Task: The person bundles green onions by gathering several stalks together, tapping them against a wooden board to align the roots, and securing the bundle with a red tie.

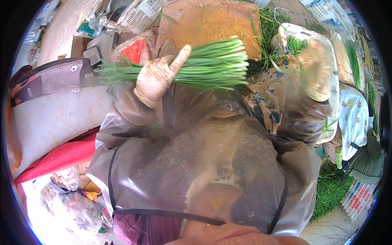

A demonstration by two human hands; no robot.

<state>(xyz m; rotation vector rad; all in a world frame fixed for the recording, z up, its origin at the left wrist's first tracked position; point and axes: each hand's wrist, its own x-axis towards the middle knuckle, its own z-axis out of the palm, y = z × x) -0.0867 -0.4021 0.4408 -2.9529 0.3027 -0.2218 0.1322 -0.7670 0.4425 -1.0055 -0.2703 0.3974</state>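
Note:
A thick bunch of green chives (216,61) lies level in front of my chest, its pale cut ends to the right and its leaf tips to the left. My left hand (157,75) is closed around the leafy half, with one finger sticking up. Off to the right, over a white plastic basket (335,81), my right hand (316,69) is smeared by motion, so its fingers cannot be read. More chives (297,44) show in the basket close to that hand.
Beyond the bunch stands a worn wooden board (212,20). Thin red strips (133,52) are piled left of it. Loose greens (269,32) lie between board and basket. A green heap (330,192) sits on the floor at lower right, and plastic bags (79,210) at lower left.

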